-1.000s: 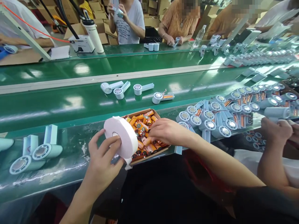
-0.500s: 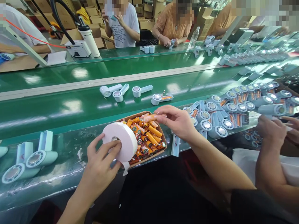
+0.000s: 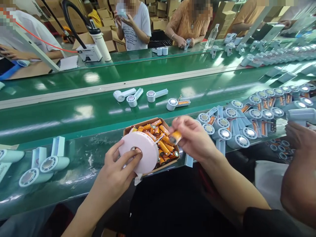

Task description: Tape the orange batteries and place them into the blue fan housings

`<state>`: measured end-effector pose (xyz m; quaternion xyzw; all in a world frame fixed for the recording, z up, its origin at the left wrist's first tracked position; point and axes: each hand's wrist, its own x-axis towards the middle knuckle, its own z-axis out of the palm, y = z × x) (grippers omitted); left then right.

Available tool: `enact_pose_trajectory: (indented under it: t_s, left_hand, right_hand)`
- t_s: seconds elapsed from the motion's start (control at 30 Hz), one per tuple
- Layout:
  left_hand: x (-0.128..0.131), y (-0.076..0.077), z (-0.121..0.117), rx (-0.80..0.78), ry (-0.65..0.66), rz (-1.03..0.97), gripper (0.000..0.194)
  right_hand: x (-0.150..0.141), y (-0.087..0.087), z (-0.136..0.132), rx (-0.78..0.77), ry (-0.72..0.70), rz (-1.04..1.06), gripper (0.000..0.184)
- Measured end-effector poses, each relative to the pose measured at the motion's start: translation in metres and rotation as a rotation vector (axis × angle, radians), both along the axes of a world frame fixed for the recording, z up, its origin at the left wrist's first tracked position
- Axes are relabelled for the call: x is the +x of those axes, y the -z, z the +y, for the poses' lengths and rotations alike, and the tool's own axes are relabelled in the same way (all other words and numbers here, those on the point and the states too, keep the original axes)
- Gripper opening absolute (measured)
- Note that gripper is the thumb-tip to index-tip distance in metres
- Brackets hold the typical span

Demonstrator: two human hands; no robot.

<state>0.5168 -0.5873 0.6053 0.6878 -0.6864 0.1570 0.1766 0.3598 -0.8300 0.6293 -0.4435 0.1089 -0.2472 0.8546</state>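
My left hand [image 3: 123, 163] grips a wide roll of white tape [image 3: 145, 151], with fingers reaching into its core and a loose tape end hanging below. Behind the roll, a cardboard box [image 3: 150, 120] holds many orange battery cells [image 3: 164, 144]; the roll hides its left part. Above the box's right side, my right hand [image 3: 194, 136] pinches one orange battery [image 3: 175, 137], blurred by motion, its end turned toward me. A light-blue plastic housing [image 3: 189, 160] lies just right of the box, partly under my right forearm.
Light-blue fan housings [image 3: 230, 113] crowd the bench on the right, several with orange batteries inside. Others lie on the green conveyor belt [image 3: 98, 98] and at the left [image 3: 36, 176]. A co-worker's hand [image 3: 300, 138] is at far right. People sit opposite, near a white bottle [image 3: 101, 44].
My right hand has lifted a battery from the box and turned it, moving slightly right and down. The tape roll has shifted right in the view. The camera has turned a little left.
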Motion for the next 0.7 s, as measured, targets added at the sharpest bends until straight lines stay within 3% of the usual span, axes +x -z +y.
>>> enact_pose_trajectory:
  t_s: [0.07,0.1,0.2,0.27,0.4,0.53,0.7]
  left_hand:
    - [0.001,0.001,0.000,-0.006,-0.002,0.004,0.044]
    - [0.002,0.001,0.000,-0.004,-0.001,0.006,0.045]
    - [0.004,0.005,0.000,0.016,-0.002,0.007,0.045]
    - [0.006,0.007,0.000,0.014,-0.004,0.007,0.046]
    - [0.006,0.009,-0.002,-0.003,0.011,-0.001,0.046]
    - [0.002,0.006,-0.005,0.015,0.022,-0.032,0.044]
    - [-0.004,0.003,-0.009,0.003,0.012,-0.022,0.042]
  right_hand:
    - [-0.001,0.000,-0.004,0.091,0.149,-0.005,0.027]
    - [-0.001,0.001,-0.005,0.125,0.159,0.002,0.028]
    - [-0.006,0.007,-0.001,0.129,0.000,0.037,0.035]
    - [-0.010,0.011,0.004,0.082,-0.005,0.061,0.037]
    - [-0.014,0.015,0.012,0.012,0.222,0.044,0.027]
    - [-0.012,0.018,0.022,-0.090,0.338,-0.003,0.034]
    - [-0.009,0.035,0.041,-0.232,0.551,-0.087,0.021]
